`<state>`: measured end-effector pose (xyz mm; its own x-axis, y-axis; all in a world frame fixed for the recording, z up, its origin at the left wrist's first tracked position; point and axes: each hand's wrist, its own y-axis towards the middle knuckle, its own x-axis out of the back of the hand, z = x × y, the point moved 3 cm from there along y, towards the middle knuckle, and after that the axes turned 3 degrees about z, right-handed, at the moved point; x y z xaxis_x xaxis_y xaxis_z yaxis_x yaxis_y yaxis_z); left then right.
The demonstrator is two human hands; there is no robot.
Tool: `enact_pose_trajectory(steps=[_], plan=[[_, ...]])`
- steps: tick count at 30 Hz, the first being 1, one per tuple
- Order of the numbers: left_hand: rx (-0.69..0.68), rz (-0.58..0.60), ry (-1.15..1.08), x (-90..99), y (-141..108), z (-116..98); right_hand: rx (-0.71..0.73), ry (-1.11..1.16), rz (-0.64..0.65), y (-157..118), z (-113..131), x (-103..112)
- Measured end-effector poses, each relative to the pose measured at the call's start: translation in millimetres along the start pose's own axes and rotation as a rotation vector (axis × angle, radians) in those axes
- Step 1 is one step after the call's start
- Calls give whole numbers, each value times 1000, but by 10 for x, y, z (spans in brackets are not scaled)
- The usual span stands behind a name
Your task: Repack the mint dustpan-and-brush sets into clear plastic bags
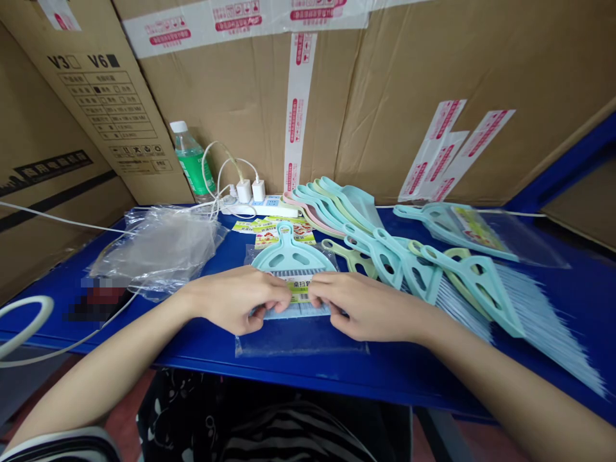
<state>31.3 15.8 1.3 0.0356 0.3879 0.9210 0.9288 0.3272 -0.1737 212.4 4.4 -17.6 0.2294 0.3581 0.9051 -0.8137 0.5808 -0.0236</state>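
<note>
A light-blue dustpan point(294, 255) lies on the blue table in front of me, with a pale-blue brush point(298, 310) on top of it. A green-and-white label card point(301, 289) lies across the brush. Around and below the set spreads a clear plastic bag point(301, 343). My left hand point(240, 298) is closed at the left side of the set, its curled fingers by the card's left end. My right hand point(359, 307) is closed the same way at the right side. Both seem to pinch the bag; the fingertips are partly hidden.
Light-blue, green and pink dustpans point(332, 205) and several brushes point(548, 321) lie to the right. A bagged set point(462, 228) lies behind them. Label cards point(269, 224), a power strip point(274, 206) and a bottle point(192, 160) are at the back. Clear bags point(158, 247) lie left.
</note>
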Motion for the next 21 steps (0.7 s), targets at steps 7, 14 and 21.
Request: enact_pose_trajectory(steps=[7, 14, 21], plan=[[28, 47, 42, -11, -25, 10, -13, 7, 17, -6, -4, -11], [86, 49, 39, -6, -54, 29, -10, 13, 0, -10, 13, 9], [89, 53, 0, 1, -71, 48, -22, 13, 18, -14, 15, 14]])
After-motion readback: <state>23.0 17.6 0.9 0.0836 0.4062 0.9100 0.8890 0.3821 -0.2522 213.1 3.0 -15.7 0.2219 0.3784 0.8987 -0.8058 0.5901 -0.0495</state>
